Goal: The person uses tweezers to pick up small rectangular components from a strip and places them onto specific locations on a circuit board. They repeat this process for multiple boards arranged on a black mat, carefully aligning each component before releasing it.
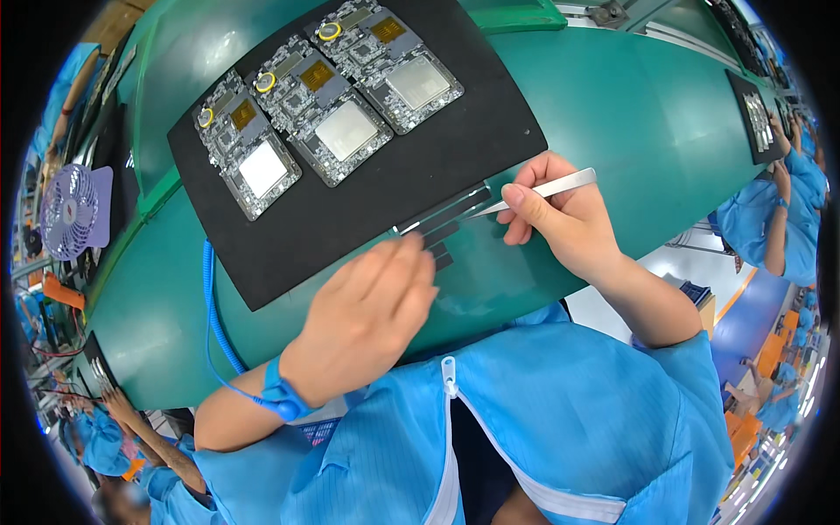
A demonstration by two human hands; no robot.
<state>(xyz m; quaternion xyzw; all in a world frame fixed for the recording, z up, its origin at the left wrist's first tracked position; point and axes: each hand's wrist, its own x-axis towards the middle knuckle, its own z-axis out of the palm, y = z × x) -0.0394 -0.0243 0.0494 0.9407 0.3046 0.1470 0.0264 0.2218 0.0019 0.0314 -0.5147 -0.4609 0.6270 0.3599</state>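
My left hand (367,306) is closed, its slightly blurred fingers at the left end of a clear film strip (455,211) with dark rectangular pieces. The exact grip is hidden under the fingers. In my right hand (564,219) is a pair of silver tweezers (567,183), pinched between thumb and fingers. Their tips point left and lie close to the strip; whether they touch it I cannot tell. The strip is over the near edge of a black mat (350,223). Farther up the mat lie three circuit boards (337,127), each with a silver metal cover and a yellow-ringed round part.
The mat rests on a green bench (630,105). A coiled blue cord (210,297) runs to the blue strap (282,391) on my left wrist. A purple fan (77,210) stands at left. Co-workers in blue (779,210) sit on both sides.
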